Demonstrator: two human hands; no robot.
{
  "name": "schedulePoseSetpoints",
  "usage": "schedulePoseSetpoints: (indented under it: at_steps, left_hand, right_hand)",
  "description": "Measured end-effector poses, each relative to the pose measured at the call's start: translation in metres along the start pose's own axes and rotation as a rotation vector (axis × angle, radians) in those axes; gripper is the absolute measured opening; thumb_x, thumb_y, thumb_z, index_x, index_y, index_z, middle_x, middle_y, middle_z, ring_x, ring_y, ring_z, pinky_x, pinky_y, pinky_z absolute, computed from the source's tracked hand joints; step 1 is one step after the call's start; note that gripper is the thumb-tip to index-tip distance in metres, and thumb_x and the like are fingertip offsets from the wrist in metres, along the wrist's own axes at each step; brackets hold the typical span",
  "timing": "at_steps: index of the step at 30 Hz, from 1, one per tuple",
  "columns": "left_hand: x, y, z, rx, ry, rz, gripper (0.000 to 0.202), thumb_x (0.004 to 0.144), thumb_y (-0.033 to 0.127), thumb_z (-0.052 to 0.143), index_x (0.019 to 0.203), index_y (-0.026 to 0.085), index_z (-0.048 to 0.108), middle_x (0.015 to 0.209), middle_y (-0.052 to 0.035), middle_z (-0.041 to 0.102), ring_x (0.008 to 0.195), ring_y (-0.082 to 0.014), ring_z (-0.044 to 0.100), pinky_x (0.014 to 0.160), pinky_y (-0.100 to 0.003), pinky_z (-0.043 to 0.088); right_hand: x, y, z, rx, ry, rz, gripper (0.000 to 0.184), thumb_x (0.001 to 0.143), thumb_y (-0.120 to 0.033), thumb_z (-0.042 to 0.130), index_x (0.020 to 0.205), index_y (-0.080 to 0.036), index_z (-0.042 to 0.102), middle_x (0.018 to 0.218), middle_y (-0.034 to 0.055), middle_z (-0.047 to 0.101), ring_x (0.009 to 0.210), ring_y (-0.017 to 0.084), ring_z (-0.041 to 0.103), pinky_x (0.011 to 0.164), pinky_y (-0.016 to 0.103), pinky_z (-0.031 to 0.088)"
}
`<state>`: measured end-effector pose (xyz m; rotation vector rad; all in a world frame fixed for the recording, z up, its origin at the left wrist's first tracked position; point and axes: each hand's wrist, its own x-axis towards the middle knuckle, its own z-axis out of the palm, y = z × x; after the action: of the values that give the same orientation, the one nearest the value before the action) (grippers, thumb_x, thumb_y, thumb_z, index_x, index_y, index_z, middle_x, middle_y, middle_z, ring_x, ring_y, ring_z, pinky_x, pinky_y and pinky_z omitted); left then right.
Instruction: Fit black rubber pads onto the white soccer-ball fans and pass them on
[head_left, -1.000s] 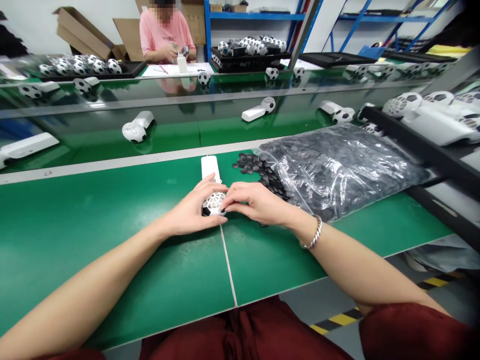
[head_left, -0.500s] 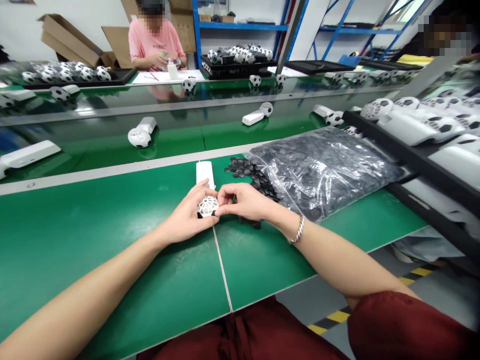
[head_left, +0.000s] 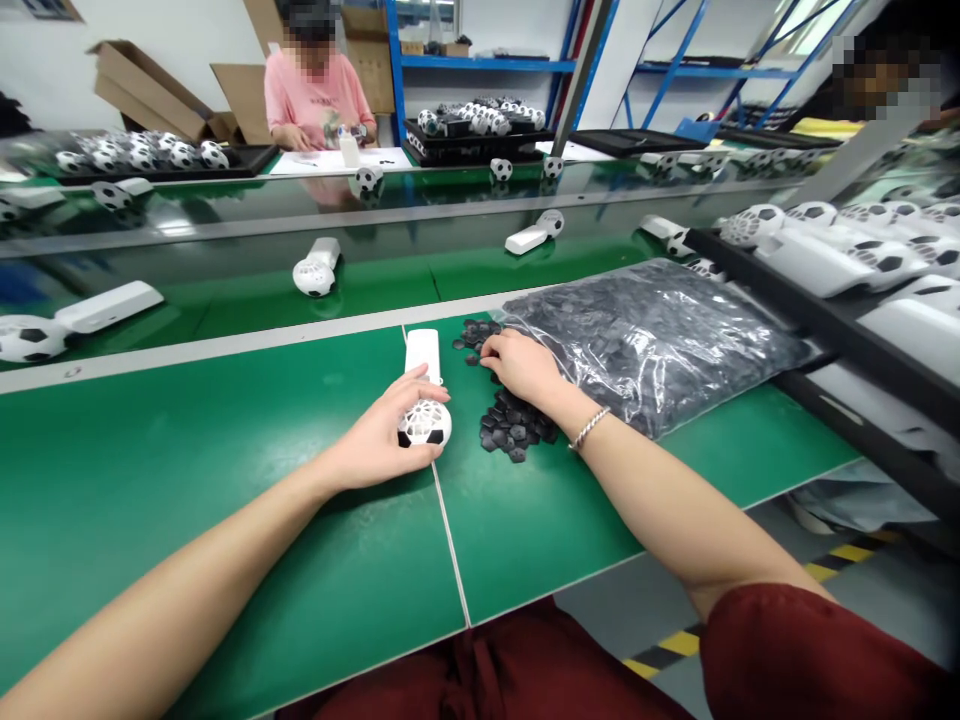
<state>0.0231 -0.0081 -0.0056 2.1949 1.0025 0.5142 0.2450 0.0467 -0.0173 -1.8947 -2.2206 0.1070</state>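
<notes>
Clamping fingers round the white fan (head_left: 424, 421), the left hand (head_left: 375, 440) holds it. The right hand (head_left: 525, 366) touches black pieces (head_left: 514, 426), grip unclear.

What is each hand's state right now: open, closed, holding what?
Left hand: closed on the white fan, at its ball-shaped head.
Right hand: fingertips down on the black pieces; grip cannot be told.
</notes>
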Motion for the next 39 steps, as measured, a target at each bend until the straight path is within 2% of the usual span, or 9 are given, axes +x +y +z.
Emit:
schedulePoseSetpoints:
  at_steps: [3, 6, 13, 16, 22, 25, 30, 34, 39]
  left_hand:
    - [-0.002, 0.003, 0.006, 0.043, 0.093, -0.056, 0.05, 0.064, 0.031, 0.069, 0.11, 0.023, 0.05, 0.137, -0.0099, 0.031, 0.134, -0.0299, 0.017, 0.107, -0.05, 0.022]
    - [-0.004, 0.007, 0.01, 0.08, 0.16, -0.171, 0.057, 0.059, 0.037, 0.073, 0.111, 0.025, 0.051, 0.134, -0.01, 0.025, 0.131, -0.0322, 0.02, 0.105, -0.052, 0.025]
    - [-0.004, -0.001, -0.003, 0.034, 0.075, -0.129, 0.05, 0.062, 0.022, 0.066, 0.109, 0.025, 0.05, 0.128, -0.0065, 0.028, 0.128, -0.027, 0.027, 0.107, -0.046, 0.025]
    - [-0.003, -0.005, -0.007, 0.038, 0.079, -0.14, 0.053, 0.06, 0.026, 0.069, 0.11, 0.025, 0.05, 0.124, -0.0059, 0.028, 0.124, -0.0269, 0.031, 0.106, -0.045, 0.027]
    - [-0.002, -0.005, -0.011, 0.053, 0.058, -0.192, 0.064, 0.058, 0.038, 0.073, 0.115, 0.023, 0.048, 0.104, -0.0039, 0.037, 0.104, -0.0235, 0.046, 0.1, -0.046, 0.035]
    - [-0.002, -0.006, -0.019, 0.048, -0.002, -0.144, 0.062, 0.06, 0.036, 0.071, 0.117, 0.025, 0.047, 0.105, -0.0037, 0.04, 0.105, -0.0235, 0.046, 0.099, -0.044, 0.036]
    - [-0.003, -0.006, -0.028, 0.036, -0.104, -0.039, 0.056, 0.066, 0.021, 0.062, 0.12, 0.026, 0.045, 0.116, -0.0029, 0.042, 0.109, -0.0211, 0.046, 0.098, -0.037, 0.037]
    - [-0.005, -0.001, -0.023, 0.026, -0.091, -0.037, 0.056, 0.066, 0.016, 0.057, 0.12, 0.024, 0.043, 0.116, -0.0034, 0.043, 0.107, -0.0204, 0.047, 0.095, -0.035, 0.039]
    - [-0.003, 0.005, -0.011, 0.041, 0.03, -0.096, 0.053, 0.065, 0.031, 0.065, 0.114, 0.021, 0.048, 0.111, -0.005, 0.046, 0.104, -0.023, 0.048, 0.093, -0.038, 0.04]
  right_hand:
    - [0.0, 0.004, -0.002, -0.003, -0.039, 0.028, 0.018, 0.081, -0.026, 0.056, 0.096, -0.018, 0.063, 0.097, 0.0086, 0.061, 0.083, 0.017, 0.057, 0.072, 0.026, 0.04]
    - [0.002, 0.009, -0.003, 0.009, -0.075, 0.015, 0.014, 0.079, -0.021, 0.059, 0.091, -0.015, 0.063, 0.09, 0.0089, 0.062, 0.079, 0.016, 0.057, 0.071, 0.025, 0.039]
    - [0.0, 0.016, -0.01, 0.063, -0.103, -0.027, 0.008, 0.073, -0.018, 0.064, 0.079, -0.015, 0.06, 0.077, 0.0028, 0.062, 0.068, 0.012, 0.054, 0.062, 0.022, 0.038]
    - [-0.006, 0.01, -0.014, 0.203, -0.1, -0.055, 0.006, 0.074, -0.018, 0.064, 0.078, -0.016, 0.06, 0.07, -0.0006, 0.062, 0.064, 0.01, 0.054, 0.061, 0.021, 0.039]
    - [-0.025, -0.019, -0.022, 0.601, -0.147, -0.345, 0.011, 0.078, -0.014, 0.058, 0.086, -0.016, 0.065, 0.08, 0.0003, 0.065, 0.065, 0.008, 0.056, 0.064, 0.02, 0.044]
    - [-0.032, -0.028, -0.022, 0.679, -0.179, -0.44, 0.007, 0.079, -0.015, 0.058, 0.082, -0.016, 0.065, 0.074, -0.0006, 0.065, 0.063, 0.008, 0.057, 0.063, 0.021, 0.045]
    - [-0.034, -0.032, -0.016, 0.72, -0.109, -0.621, 0.007, 0.078, -0.016, 0.06, 0.082, -0.016, 0.066, 0.083, 0.0033, 0.067, 0.08, 0.012, 0.06, 0.078, 0.026, 0.045]
    - [-0.034, -0.035, -0.01, 0.767, -0.114, -0.658, 0.005, 0.077, -0.013, 0.062, 0.079, -0.014, 0.066, 0.078, 0.0029, 0.067, 0.074, 0.011, 0.061, 0.074, 0.025, 0.046]
    - [-0.036, -0.04, -0.003, 0.799, -0.061, -0.634, 0.003, 0.074, -0.015, 0.065, 0.072, -0.014, 0.063, 0.071, 0.001, 0.066, 0.069, 0.011, 0.059, 0.068, 0.023, 0.045]
